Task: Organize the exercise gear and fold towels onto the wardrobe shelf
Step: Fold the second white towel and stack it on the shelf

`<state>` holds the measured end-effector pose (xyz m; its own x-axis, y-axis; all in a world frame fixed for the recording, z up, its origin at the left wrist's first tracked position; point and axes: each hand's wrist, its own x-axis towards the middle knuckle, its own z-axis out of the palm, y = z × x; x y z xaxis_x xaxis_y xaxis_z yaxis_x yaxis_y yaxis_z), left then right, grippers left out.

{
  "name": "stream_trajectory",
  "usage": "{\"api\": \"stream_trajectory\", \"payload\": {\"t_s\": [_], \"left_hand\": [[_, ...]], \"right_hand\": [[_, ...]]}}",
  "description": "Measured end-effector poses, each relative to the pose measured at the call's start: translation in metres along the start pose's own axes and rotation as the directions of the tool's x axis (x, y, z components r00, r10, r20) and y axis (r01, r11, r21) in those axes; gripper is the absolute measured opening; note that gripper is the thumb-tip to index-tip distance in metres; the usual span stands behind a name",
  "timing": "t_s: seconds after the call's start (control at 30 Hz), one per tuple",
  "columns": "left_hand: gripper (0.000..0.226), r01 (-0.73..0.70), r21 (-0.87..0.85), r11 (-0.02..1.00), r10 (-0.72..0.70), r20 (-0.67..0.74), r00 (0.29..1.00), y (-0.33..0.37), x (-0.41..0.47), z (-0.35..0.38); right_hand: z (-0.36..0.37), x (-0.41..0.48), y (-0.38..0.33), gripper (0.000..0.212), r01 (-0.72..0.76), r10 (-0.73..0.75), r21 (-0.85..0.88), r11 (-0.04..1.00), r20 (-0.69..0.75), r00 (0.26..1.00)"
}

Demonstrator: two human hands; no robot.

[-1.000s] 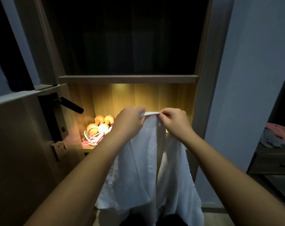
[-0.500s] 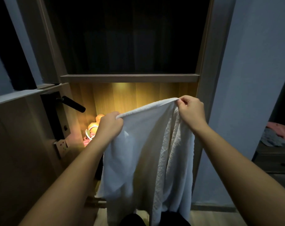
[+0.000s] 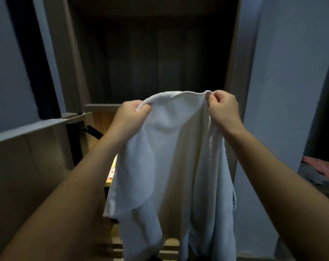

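The step in hand looks to be opening the white towel [image 3: 178,157] out flat so that it can be folded. It hangs in the air in front of the wardrobe, held by its top edge. The left hand [image 3: 130,116] has fingers and thumb curled round one end of that edge, and the right hand [image 3: 223,108] pinches the other end in a closed fist. Between them the edge arches and sags, and the cloth below falls in loose, uneven drapes, with a flap doubled over on the left side. To do this well, I would first find the true corners rather than bunched edge, then draw the hands apart until the top edge runs straight and level. A small shake should drop the doubled flap before the halves are brought together. The towel should be kept off the door handle [image 3: 93,131] at the left. The shelf [image 3: 101,106] shows just behind the left hand, so the folded towel has little way to travel. Half a second earlier the left hand sat lower than the right and the top edge sloped; now both hands are raised to nearly the same height, above the shelf edge. The camera has tipped upward too, and the warm-lit compartment [image 3: 111,172] — open to view before — shows only as a sliver beside the towel.
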<state>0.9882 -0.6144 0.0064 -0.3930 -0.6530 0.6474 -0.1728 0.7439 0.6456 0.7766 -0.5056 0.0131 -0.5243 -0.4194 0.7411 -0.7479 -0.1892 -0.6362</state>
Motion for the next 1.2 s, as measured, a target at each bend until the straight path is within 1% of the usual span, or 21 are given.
{"api": "stream_trajectory", "payload": {"t_s": [0.2,0.3,0.37,0.43,0.5,0.57,0.67,0.77,0.83,0.9,0.97,1.07,1.13,1.2], "left_hand": [[0.041,-0.098,-0.036,0.995,0.097,-0.019,0.995,0.066,-0.014,-0.036],[0.038,-0.179,-0.087,0.980,0.177,-0.031,0.984,0.099,-0.026,-0.053],[0.039,-0.224,-0.118,0.967,0.221,-0.036,0.975,0.113,-0.035,-0.060],[0.042,-0.232,-0.143,0.962,0.231,-0.027,0.973,0.118,-0.043,-0.063],[0.041,-0.207,-0.162,0.965,0.209,-0.006,0.978,0.112,-0.051,-0.061],[0.037,-0.147,-0.177,0.973,0.153,0.020,0.988,0.096,-0.057,-0.051],[0.026,-0.003,-0.178,0.984,0.015,0.063,0.998,0.057,-0.070,-0.020],[0.024,0.151,-0.146,0.978,-0.131,0.140,0.982,0.008,-0.088,0.021],[0.028,0.262,-0.046,0.964,-0.247,0.211,0.946,-0.029,-0.098,0.052],[0.034,0.369,0.050,0.928,-0.370,0.248,0.896,-0.067,-0.110,0.084],[0.029,0.490,0.045,0.871,-0.481,0.290,0.828,-0.103,-0.126,0.112],[0.031,0.672,0.002,0.740,-0.635,0.331,0.698,-0.144,-0.156,0.145],[0.030,0.774,-0.030,0.633,-0.730,0.310,0.609,-0.167,-0.174,0.163],[0.026,0.844,-0.030,0.536,-0.807,0.277,0.522,-0.187,-0.188,0.176]], "right_hand": [[-0.027,-0.002,-0.063,0.041,0.099,-0.093,0.087,0.991,-0.062,0.994],[-0.043,-0.005,-0.096,0.037,0.160,-0.150,0.138,0.977,-0.085,0.985],[-0.052,-0.009,-0.113,0.035,0.193,-0.178,0.174,0.966,-0.099,0.979],[-0.056,-0.018,-0.121,0.034,0.199,-0.180,0.202,0.959,-0.107,0.978],[-0.055,-0.032,-0.117,0.033,0.176,-0.158,0.244,0.954,-0.090,0.983],[-0.049,-0.049,-0.100,0.034,0.116,-0.105,0.258,0.959,-0.055,0.993],[-0.031,-0.081,-0.057,0.033,-0.032,0.029,0.217,0.976,0.017,0.999],[-0.009,-0.118,-0.004,0.036,-0.206,0.194,0.173,0.963,0.084,0.977],[0.005,-0.143,0.029,0.041,-0.318,0.302,0.128,0.939,0.131,0.944],[0.017,-0.166,0.061,0.042,-0.404,0.390,0.080,0.911,0.152,0.908],[0.029,-0.187,0.092,0.042,-0.473,0.466,0.000,0.881,0.167,0.869],[0.044,-0.219,0.137,0.040,-0.571,0.583,-0.117,0.812,0.210,0.785],[0.053,-0.239,0.162,0.039,-0.628,0.653,-0.178,0.757,0.217,0.726],[0.062,-0.258,0.182,0.039,-0.663,0.704,-0.237,0.710,0.229,0.673]]}}
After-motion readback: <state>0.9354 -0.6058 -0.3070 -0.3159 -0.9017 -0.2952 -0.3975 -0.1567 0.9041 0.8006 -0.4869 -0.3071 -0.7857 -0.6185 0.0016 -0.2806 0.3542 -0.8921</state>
